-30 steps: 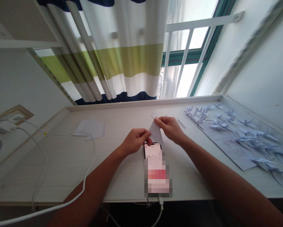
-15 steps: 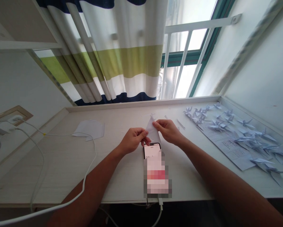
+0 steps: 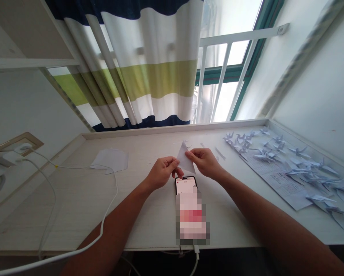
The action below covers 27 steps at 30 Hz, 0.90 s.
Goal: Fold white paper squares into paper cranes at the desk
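Observation:
Between my hands is a folded piece of white paper (image 3: 185, 160), roughly triangular with its point upward. My left hand (image 3: 164, 171) pinches its left edge between thumb and fingers. On the other side, my right hand (image 3: 204, 161) grips the right edge, thumb on the near face. Just below the paper a phone (image 3: 186, 184) lies face up on the desk, most of its screen blurred out and a white cable plugged into its lower end.
Several folded paper cranes (image 3: 267, 154) stand at the right, some on a printed sheet (image 3: 275, 180). Loose white paper (image 3: 110, 159) lies at the left. Thin paper strips (image 3: 220, 153) are beyond my right hand. A white cable (image 3: 116, 188) crosses the desk and my left forearm.
The camera view has shifted slightly, so the scene sits a little lower. Both hands keep their pinch on the folded paper, whose face now shows a bit wider between them.

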### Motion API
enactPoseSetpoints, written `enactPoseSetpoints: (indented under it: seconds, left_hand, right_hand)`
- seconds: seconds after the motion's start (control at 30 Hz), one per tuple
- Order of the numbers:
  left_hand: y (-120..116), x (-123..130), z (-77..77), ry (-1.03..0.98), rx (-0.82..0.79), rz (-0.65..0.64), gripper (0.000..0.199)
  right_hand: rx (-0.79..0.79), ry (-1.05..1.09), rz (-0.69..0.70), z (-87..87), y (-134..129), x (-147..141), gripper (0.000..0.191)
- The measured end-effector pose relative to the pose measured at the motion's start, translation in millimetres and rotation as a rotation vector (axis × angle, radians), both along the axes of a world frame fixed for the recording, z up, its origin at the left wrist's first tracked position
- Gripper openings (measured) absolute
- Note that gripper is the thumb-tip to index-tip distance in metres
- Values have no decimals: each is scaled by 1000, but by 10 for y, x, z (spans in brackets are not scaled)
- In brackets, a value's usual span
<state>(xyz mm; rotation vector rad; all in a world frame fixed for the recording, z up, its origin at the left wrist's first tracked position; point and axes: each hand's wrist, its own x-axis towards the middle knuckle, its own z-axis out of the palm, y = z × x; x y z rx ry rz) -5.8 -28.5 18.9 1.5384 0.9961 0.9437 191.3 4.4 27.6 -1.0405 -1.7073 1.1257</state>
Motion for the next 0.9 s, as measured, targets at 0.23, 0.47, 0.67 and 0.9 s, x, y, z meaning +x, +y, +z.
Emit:
enactPoseSetpoints:
  seconds: [0.23, 0.47, 0.67, 0.9]
  left_hand:
    - [43, -13, -68, 95, 151, 158, 38]
    - [68, -8, -96, -38, 92, 162, 44]
    - [72, -9, -81, -99, 10, 172, 47]
    - [93, -64, -34, -107, -6, 240, 46]
  right_hand:
    - [33, -15, 13, 21, -27, -39, 49]
    - [-12, -79, 92, -2, -32, -41, 49]
    - [-52, -111, 135, 24, -52, -33, 50]
    - [-91, -190, 222, 24, -20, 33, 53]
